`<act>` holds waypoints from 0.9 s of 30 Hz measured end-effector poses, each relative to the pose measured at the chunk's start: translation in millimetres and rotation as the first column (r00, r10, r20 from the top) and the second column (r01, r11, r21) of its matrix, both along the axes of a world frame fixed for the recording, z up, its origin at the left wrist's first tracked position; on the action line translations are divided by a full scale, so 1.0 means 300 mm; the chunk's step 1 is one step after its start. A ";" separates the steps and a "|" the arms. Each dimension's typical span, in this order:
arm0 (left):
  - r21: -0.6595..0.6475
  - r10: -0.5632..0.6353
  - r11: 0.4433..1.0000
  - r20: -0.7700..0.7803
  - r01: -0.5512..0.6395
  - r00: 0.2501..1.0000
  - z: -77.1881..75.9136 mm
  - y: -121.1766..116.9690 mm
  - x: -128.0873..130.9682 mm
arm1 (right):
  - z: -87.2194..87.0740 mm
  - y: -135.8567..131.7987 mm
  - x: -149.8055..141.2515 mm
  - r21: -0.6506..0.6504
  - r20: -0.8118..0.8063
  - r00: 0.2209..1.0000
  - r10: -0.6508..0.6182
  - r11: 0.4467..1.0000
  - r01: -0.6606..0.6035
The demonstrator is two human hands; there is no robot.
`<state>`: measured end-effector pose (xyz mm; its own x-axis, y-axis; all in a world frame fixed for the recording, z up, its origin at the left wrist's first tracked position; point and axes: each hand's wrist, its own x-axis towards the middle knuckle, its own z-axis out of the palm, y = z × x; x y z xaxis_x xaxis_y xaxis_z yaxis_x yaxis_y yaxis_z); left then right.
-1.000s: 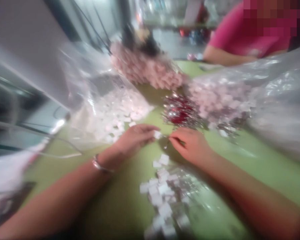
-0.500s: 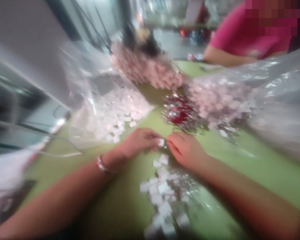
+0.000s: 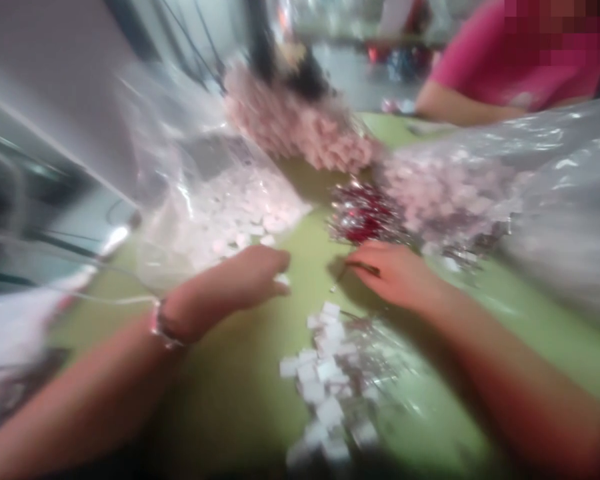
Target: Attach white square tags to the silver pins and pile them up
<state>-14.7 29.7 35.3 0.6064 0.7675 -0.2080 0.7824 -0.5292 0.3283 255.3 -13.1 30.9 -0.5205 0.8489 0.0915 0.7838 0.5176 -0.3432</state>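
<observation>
My left hand (image 3: 245,277), with a bracelet (image 3: 165,327) at the wrist, is over the green table, just in front of the loose white pieces by the left plastic bag. A small white piece (image 3: 282,280) shows between its thumb and fingers. My right hand (image 3: 393,270) is closed in a pinch on a thin wire pin (image 3: 341,273), whose small pale tip points down to the left. Right behind this hand lies a bundle of silver and red wire stems (image 3: 363,213). Nearer to me is a pile of white square pieces (image 3: 327,373), several with thin stems. Blur hides finer detail.
A clear bag (image 3: 170,220) of white pieces lies at left, another bag (image 3: 565,200) with pale pink pieces at right. Pink bunched pieces (image 3: 305,130) stand at the back. Across the green table (image 3: 220,400) sits a person in a pink shirt (image 3: 510,67).
My hands were close together over the front pile; they are now apart. My left hand has moved left towards the bag, my right slightly right, and the wire pin now shows in it.
</observation>
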 end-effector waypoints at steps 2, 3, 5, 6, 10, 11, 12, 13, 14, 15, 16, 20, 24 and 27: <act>0.014 -0.014 1.000 0.033 0.014 0.999 -0.027 -0.019 0.016 | -0.035 0.017 -0.003 0.096 0.115 0.993 -0.031 0.995 0.020; 0.020 -0.023 1.000 0.049 0.022 0.999 -0.037 -0.024 0.024 | -0.052 0.023 -0.008 0.122 0.161 0.987 -0.018 0.993 -0.002; 0.040 -0.039 0.999 0.075 0.036 0.996 -0.054 -0.022 0.037 | -0.081 0.030 -0.023 0.154 0.222 0.975 0.018 0.987 -0.054; 0.046 -0.040 0.998 0.091 0.036 0.995 -0.061 -0.017 0.043 | -0.091 0.032 -0.032 0.165 0.244 0.969 0.031 0.984 -0.073; 0.015 -0.008 1.000 0.195 0.005 0.981 -0.083 0.009 0.067 | -0.106 0.032 -0.054 0.185 0.284 0.958 0.028 0.979 -0.084; 0.008 0.003 1.000 0.215 -0.005 0.977 -0.084 0.011 0.074 | -0.104 0.030 -0.056 0.188 0.252 0.968 0.019 0.980 -0.068; 0.006 0.019 1.000 0.227 -0.021 0.974 -0.082 0.011 0.080 | -0.101 0.027 -0.058 0.188 0.195 0.981 0.008 0.981 -0.046; 0.006 0.042 0.999 0.232 -0.045 0.972 -0.078 0.010 0.086 | -0.096 0.023 -0.058 0.181 0.121 0.993 -0.007 0.983 -0.016; 0.004 0.070 0.997 0.235 -0.072 0.970 -0.073 0.007 0.092 | -0.090 0.017 -0.057 0.167 0.043 0.999 -0.027 0.986 0.019; -0.005 0.099 0.995 0.242 -0.101 0.965 -0.069 0.005 0.095 | -0.084 0.011 -0.057 0.151 -0.026 0.998 -0.050 0.987 0.053; -0.025 0.129 0.992 0.262 -0.127 0.957 -0.066 0.003 0.097 | -0.079 0.005 -0.056 0.135 -0.076 0.995 -0.067 0.988 0.077; -0.298 0.297 0.940 0.475 -0.167 0.828 -0.077 0.006 0.088 | -0.074 -0.023 -0.057 0.162 -0.169 0.985 -0.037 0.985 0.065; -0.628 0.484 0.778 0.586 -0.014 0.650 -0.101 0.011 0.076 | -0.088 -0.036 -0.064 0.214 -0.222 0.975 -0.025 0.974 0.074; -0.704 0.544 0.708 0.592 0.054 0.594 -0.106 0.004 0.081 | -0.083 -0.043 -0.069 0.203 -0.224 0.974 -0.040 0.975 0.087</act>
<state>9.7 31.0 3.5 0.5684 0.7797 -0.2627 0.1727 0.1991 0.9646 234.4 -26.0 5.9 -0.4139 0.8290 0.3760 0.7359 0.5479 -0.3979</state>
